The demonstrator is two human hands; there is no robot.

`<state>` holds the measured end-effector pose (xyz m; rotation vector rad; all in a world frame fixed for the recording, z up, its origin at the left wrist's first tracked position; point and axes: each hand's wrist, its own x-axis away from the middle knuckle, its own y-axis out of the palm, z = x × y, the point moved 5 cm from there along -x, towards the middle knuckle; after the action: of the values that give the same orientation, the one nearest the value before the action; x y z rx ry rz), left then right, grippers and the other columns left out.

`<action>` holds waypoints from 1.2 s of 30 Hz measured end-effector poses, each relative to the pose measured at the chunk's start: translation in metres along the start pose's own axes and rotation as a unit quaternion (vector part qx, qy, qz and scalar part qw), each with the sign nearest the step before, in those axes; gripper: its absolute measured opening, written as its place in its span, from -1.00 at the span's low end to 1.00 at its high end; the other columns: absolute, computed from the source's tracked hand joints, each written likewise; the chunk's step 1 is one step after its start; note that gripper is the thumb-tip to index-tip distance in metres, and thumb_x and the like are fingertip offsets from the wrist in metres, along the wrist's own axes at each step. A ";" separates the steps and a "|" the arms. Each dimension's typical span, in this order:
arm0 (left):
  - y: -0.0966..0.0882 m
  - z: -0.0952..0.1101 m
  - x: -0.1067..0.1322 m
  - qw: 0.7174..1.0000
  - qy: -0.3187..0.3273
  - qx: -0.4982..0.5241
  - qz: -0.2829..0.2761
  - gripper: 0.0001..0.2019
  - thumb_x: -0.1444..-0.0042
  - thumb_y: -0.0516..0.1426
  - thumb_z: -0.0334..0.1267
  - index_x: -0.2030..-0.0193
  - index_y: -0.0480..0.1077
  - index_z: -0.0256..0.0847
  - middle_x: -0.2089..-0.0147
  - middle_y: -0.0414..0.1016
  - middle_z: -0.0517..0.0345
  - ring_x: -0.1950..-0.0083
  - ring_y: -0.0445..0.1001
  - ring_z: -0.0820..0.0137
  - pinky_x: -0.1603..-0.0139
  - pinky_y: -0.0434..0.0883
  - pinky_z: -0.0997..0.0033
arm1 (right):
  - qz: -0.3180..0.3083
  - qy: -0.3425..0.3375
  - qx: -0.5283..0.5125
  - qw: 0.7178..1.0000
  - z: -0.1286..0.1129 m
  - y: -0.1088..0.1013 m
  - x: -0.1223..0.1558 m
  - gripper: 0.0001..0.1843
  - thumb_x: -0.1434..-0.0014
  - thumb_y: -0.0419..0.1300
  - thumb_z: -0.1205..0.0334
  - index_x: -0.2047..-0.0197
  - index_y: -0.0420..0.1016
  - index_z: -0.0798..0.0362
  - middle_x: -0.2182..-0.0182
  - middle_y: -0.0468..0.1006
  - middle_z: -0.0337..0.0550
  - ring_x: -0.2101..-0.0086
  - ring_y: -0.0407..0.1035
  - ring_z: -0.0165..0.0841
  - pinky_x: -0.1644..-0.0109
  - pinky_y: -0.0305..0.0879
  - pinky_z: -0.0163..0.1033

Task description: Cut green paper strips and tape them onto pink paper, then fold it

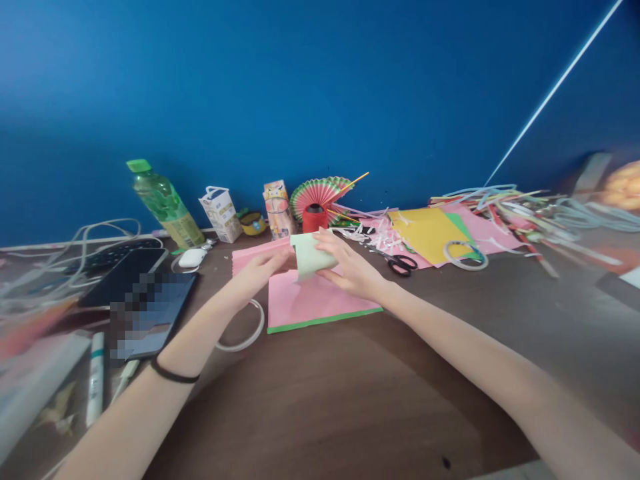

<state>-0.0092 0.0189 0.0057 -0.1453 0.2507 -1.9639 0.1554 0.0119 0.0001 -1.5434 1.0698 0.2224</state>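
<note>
A sheet of light green paper, bent into a curl, is held up over a pink sheet with a green strip along its front edge. My right hand grips the curl from the right, fingers over its top and thumb low at the front. From the left, my left hand closes its fingertips at the paper's edge; they are partly hidden there. Behind the paper stand a red spool-like piece and a pink and green folded paper fan.
Black-handled scissors, white paper scraps, yellow paper and a tape roll lie right. Another ring is by my left forearm. Left are a green-capped bottle, a carton, a tablet-like device, a marker and cables.
</note>
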 end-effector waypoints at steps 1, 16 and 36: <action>0.003 -0.001 -0.001 1.000 0.002 0.003 -0.007 -0.54 -0.03 0.04 0.06 0.12 0.45 -0.27 0.10 0.51 -0.05 0.04 0.42 0.18 -0.05 0.28 0.15 | -0.002 -0.013 0.010 1.000 -0.002 0.001 0.000 -0.61 -0.18 0.03 0.24 -0.08 0.10 0.02 -0.17 0.15 0.07 -0.25 -0.14 -0.24 -0.25 -0.07 0.09; 0.006 -0.025 -0.003 0.974 -0.051 0.188 0.117 -0.48 0.25 0.24 -0.49 0.07 0.28 -0.15 0.31 0.54 0.09 0.34 0.53 0.30 0.40 0.46 0.40 | -0.168 0.341 0.269 0.885 0.059 -0.047 0.012 -0.65 0.03 -0.02 0.51 0.16 0.35 0.08 0.18 0.45 0.03 0.18 0.34 -0.17 0.26 0.21 -0.18; 0.004 -0.055 -0.012 0.877 -0.071 0.447 0.163 -0.54 0.08 0.03 -0.66 0.06 0.33 -0.16 0.27 0.54 0.14 0.32 0.52 0.48 0.32 0.46 0.56 | -0.400 0.515 0.240 0.718 0.088 -0.086 0.046 -0.45 0.21 0.11 0.48 0.06 0.32 0.12 0.36 0.48 -0.06 0.47 0.35 -0.31 0.52 0.14 -0.31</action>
<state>-0.0126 0.0340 -0.0489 0.3387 -0.6952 -1.5471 0.2789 0.0561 0.0026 -1.4481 0.9932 -1.5753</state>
